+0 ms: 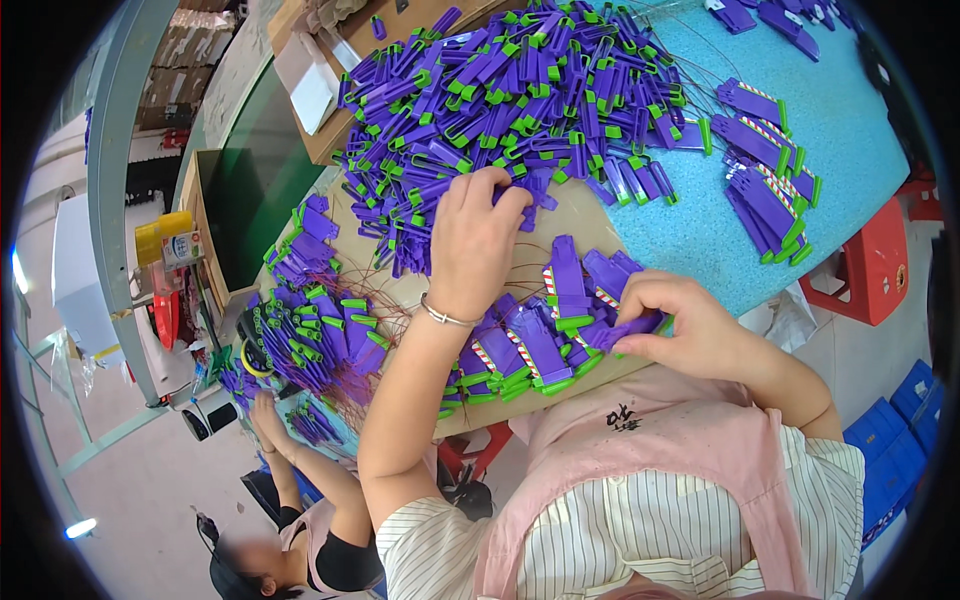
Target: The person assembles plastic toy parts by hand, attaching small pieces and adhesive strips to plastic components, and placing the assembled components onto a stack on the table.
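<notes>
A large heap of purple plastic pieces with green ends covers the far middle of the table. My left hand is at the heap's near edge, fingers curled down among the pieces; what its fingertips pinch is hidden. Nearer to me, my right hand grips a flat purple plastic piece with a green edge between thumb and fingers. Below and left of it lie flat purple pieces with green ends and red-and-white striped edges. Some of these overlap.
More striped purple pieces lie on the blue table covering at right. Thin brown wires trail among the pieces at left. A co-worker's hands handle pieces at lower left. A red stool stands beyond the right table edge.
</notes>
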Motion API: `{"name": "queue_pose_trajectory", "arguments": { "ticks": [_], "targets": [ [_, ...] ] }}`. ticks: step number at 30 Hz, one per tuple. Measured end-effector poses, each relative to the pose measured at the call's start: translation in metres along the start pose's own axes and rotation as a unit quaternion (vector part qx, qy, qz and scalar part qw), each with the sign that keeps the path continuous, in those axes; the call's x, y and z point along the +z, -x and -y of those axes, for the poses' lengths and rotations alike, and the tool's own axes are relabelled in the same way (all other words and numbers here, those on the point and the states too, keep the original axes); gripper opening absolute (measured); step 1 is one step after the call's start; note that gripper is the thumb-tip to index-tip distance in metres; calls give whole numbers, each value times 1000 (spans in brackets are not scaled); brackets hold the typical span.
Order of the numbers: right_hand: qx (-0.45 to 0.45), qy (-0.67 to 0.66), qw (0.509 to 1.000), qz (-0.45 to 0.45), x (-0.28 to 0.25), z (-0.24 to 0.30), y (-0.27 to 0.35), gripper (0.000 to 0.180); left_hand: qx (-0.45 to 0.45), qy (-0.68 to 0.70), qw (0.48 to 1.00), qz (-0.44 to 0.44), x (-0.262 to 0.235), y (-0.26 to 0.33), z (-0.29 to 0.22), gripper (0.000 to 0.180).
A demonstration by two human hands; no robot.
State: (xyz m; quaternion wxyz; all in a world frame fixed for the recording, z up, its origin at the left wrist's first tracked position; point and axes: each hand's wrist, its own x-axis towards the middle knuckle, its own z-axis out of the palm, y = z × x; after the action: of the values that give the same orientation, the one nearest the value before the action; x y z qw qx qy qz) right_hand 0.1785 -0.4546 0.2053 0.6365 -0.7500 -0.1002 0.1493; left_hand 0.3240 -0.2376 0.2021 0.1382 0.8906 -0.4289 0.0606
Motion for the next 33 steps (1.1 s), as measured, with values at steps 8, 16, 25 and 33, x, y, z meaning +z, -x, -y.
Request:
{"name": "queue_pose_trajectory", "arguments": {
  "ticks": [8, 16, 25, 33],
  "targets": [
    [124, -244, 960, -52, 13, 7, -8, 7, 20, 226, 974, -7, -40, 17, -61, 30],
    [-38, 40, 992, -117, 19, 11, -9, 11, -26, 262, 964, -27, -31, 29, -83, 43],
    [-4, 64, 993, -97, 14, 2, -3, 18, -207, 403, 890, 56, -21, 33, -95, 17],
    [-38, 67, 990, -115, 4, -8, 11, 18, -250, 414, 867, 117, -28, 18, -103, 8]
  ]
}}
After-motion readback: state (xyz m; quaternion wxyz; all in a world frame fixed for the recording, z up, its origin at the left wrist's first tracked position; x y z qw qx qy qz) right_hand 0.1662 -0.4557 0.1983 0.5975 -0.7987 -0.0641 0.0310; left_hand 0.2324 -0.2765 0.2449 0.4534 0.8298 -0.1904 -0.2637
